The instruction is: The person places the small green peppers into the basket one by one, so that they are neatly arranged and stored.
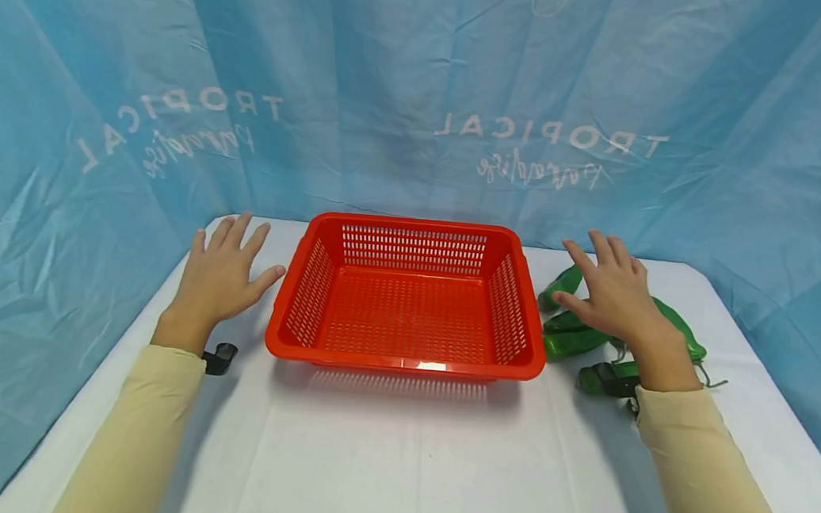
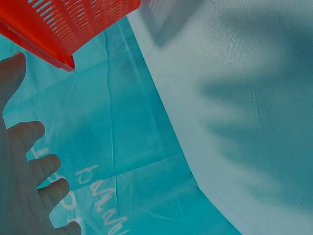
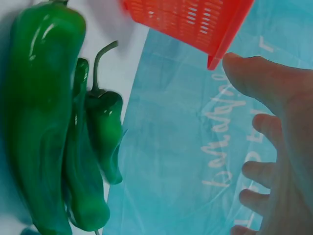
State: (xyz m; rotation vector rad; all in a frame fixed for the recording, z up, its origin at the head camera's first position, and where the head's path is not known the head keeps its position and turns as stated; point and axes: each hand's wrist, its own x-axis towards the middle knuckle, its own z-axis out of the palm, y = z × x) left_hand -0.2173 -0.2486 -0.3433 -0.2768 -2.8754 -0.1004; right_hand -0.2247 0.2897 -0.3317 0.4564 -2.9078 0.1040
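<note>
A red plastic basket [image 1: 403, 363] with slotted sides stands in the middle of the white table, and nothing lies in it. Left of it, my left hand [image 1: 222, 275] hovers with spread fingers and holds nothing. On the other side, my right hand [image 1: 611, 290] is held above several green peppers [image 1: 572, 343], fingers spread and nothing in its grasp. Parts of the peppers are hidden under that hand and wrist. In the right wrist view, long glossy peppers [image 3: 41, 117] lie side by side, one with a curved stem, while the right thumb [image 3: 244, 73] overlaps the basket's corner.
The white table [image 1: 396, 462] has its far edge just behind the basket. Blue curtains [image 1: 394, 88] with printed lettering hang behind the table and along both sides. A black wrist strap piece [image 1: 221, 358] sticks out beside the left wrist.
</note>
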